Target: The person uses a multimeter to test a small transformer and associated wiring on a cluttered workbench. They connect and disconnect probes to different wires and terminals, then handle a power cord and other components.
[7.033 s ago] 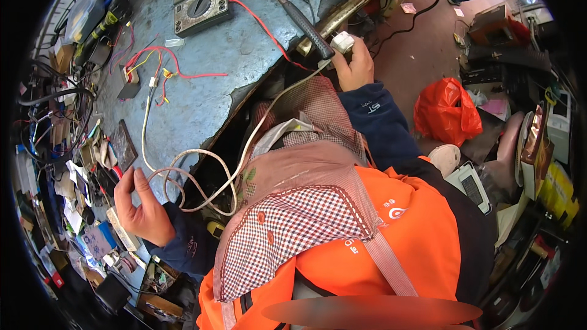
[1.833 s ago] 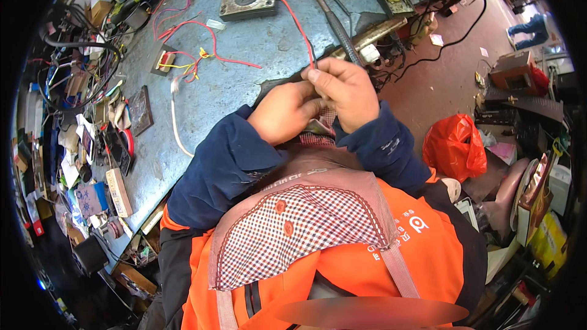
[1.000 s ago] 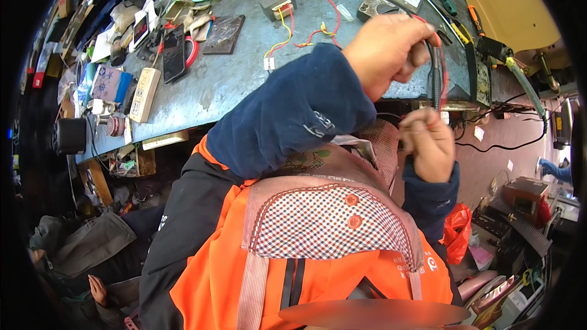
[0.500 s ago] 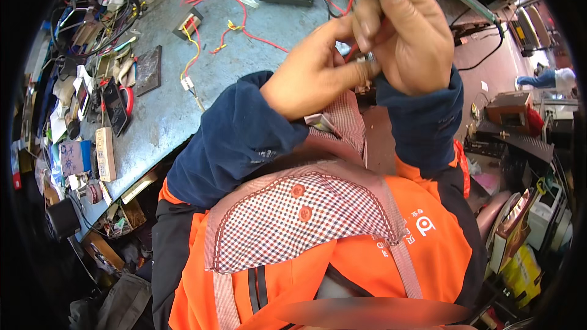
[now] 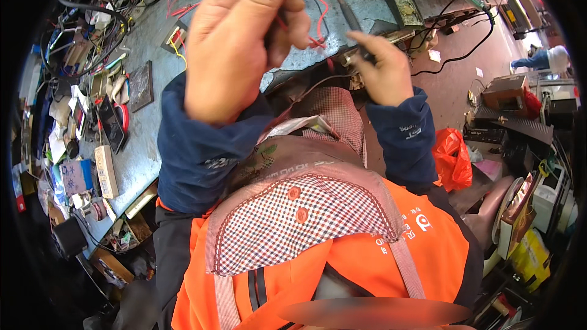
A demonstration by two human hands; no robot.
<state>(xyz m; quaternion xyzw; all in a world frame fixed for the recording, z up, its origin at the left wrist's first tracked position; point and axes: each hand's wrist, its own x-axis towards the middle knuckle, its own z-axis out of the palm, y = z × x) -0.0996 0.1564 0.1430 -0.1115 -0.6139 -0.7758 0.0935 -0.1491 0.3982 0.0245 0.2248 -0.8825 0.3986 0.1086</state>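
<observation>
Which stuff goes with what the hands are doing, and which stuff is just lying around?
Seems to belong:
- red wire, showing between the fingers of the left hand
- maybe the hammer; its handle reaches the right hand, but touching is unclear

Probably just lying about:
- red plastic bag
- dark flat slab
- pale power strip
</observation>
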